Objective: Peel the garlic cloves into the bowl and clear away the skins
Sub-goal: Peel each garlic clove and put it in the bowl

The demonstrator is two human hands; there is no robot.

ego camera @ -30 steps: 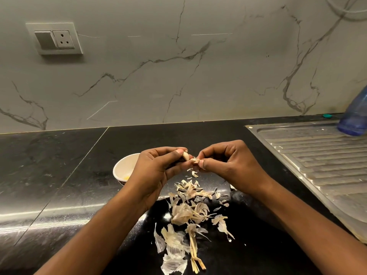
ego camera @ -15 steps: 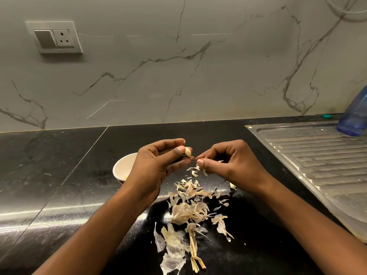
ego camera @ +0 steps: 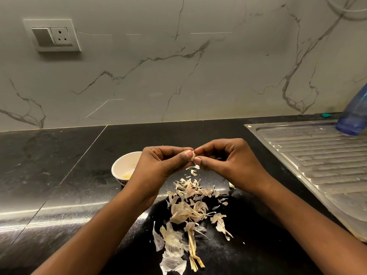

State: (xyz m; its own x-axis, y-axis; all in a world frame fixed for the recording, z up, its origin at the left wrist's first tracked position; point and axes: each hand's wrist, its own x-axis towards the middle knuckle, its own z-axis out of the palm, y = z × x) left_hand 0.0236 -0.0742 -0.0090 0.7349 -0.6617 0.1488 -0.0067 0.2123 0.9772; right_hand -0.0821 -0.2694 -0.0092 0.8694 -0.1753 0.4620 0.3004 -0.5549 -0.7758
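Right hand [ego camera: 228, 165] rejoins left hand [ego camera: 158, 167] on clove [ego camera: 192, 157], seemingly, sink rim [ego camera: 286, 155] rightward

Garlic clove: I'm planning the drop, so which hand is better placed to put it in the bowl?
Left, probably. The left hand pinches the garlic clove and the bowl sits just beside it; the right hand pinches from the far side.

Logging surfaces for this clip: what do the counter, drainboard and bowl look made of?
Counter: polished black stone, likely granite; glossy reflections and a visible seam. Drainboard: brushed steel; grey sheen, pressed ribs. Bowl: probably glazed ceramic, perhaps melamine; smooth white inside.
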